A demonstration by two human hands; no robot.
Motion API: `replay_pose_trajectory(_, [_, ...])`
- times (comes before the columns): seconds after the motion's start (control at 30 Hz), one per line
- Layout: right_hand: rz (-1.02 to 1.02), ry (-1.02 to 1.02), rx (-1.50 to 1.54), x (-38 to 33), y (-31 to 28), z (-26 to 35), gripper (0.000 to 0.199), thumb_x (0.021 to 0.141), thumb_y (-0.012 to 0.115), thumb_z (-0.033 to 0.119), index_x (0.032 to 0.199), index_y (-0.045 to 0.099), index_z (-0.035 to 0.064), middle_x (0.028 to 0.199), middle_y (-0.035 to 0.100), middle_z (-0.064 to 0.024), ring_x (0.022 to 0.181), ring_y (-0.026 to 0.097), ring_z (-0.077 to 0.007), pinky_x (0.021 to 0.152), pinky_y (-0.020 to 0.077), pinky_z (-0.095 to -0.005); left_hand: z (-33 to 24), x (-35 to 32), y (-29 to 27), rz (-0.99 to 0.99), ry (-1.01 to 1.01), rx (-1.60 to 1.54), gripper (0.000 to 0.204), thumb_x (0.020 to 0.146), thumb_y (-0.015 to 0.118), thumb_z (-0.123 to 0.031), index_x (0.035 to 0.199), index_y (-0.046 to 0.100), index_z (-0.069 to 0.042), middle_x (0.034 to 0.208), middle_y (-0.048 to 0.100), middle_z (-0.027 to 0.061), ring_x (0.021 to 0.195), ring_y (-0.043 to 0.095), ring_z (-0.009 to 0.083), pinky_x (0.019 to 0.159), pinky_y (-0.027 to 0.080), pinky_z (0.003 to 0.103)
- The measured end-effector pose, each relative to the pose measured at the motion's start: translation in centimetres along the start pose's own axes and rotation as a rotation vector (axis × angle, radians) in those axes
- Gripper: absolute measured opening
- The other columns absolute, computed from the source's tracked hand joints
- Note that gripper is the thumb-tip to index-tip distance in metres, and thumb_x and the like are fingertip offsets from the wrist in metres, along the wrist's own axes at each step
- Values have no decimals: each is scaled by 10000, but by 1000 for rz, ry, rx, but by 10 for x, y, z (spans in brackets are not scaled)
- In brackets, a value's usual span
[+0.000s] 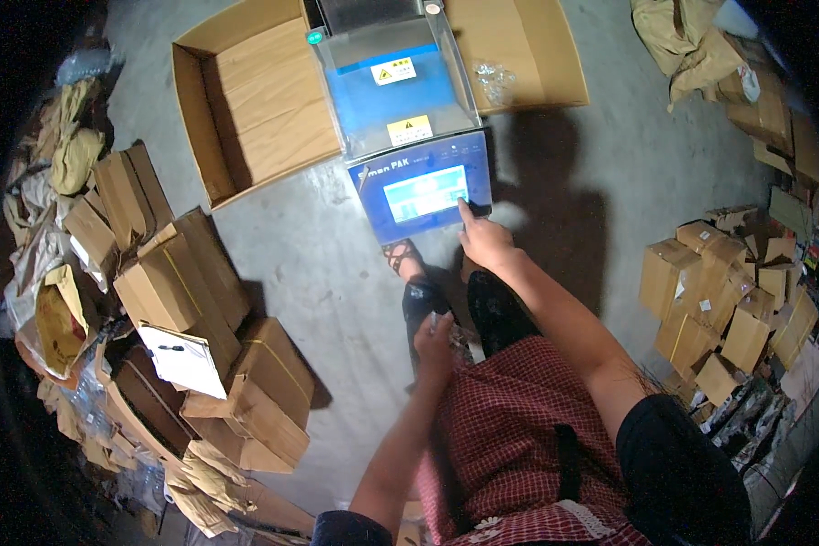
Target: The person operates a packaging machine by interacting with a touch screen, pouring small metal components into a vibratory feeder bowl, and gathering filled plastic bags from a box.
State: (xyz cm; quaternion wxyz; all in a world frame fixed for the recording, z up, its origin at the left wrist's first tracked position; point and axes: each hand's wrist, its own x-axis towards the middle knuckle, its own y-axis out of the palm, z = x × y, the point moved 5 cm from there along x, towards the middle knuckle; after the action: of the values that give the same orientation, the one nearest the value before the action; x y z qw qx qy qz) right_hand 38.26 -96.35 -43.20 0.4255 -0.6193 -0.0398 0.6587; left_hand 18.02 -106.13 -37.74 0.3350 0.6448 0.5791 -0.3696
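My right hand (485,241) reaches to the blue machine (367,193) ahead of me. Its index finger is stretched out, with the tip at the lower right of the lit touch screen (419,195); the other fingers are curled. Down in front of my apron, my left hand (434,338) is closed. Shiny clear plastic (464,346) shows beside its fingers, and a pale bit shows at the thumb. The hand covers most of what it grips. The machine has a clear sloping cover (396,100) with yellow warning labels over a blue panel.
A large shallow cardboard box (268,100) stands left of the machine. Another box (546,55), right of it, holds small clear plastic pieces (494,82). Stacked cartons (191,282) with a white paper (182,359) line my left. More cartons (701,300) are piled at right.
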Motion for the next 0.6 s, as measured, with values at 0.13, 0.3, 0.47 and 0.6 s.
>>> replay_pose_trajectory(0.13, [-7, -22, -8, 2, -1, 6, 703, 886, 498, 239, 1470, 146, 65, 913, 661, -177, 808, 629, -356, 854, 465, -460, -10, -3, -5, -6, 23, 42, 184, 880, 591, -160, 795, 594, 3, 685, 506, -18, 638, 440, 88, 594, 374, 266])
replay_pose_trajectory(0.3, [-43, -10, -23, 3, 2, -2, 701, 878, 508, 239, 1467, 166, 74, 907, 663, -177, 790, 632, -361, 809, 487, -457, -11, -6, 2, 12, -12, -51, 169, 877, 589, -156, 811, 602, 0, 701, 517, -22, 650, 448, 86, 611, 379, 252])
replay_pose_trajectory(0.47, [-99, -58, -31, 5, 5, 19, 731, 870, 531, 280, 1469, 161, 83, 897, 664, -185, 791, 633, -368, 786, 496, -472, 56, 15, -23, 4, -101, -326, 146, 871, 590, -142, 823, 617, -7, 737, 536, -34, 671, 462, 69, 625, 379, 229])
replay_pose_trajectory(0.6, [-30, 48, -16, 4, 4, 2, 756, 871, 540, 296, 1474, 136, 83, 923, 663, -188, 820, 638, -360, 766, 503, -483, 28, 9, -7, 21, -47, -238, 130, 877, 600, -163, 865, 624, -36, 700, 523, -28, 611, 470, 83, 559, 368, 240])
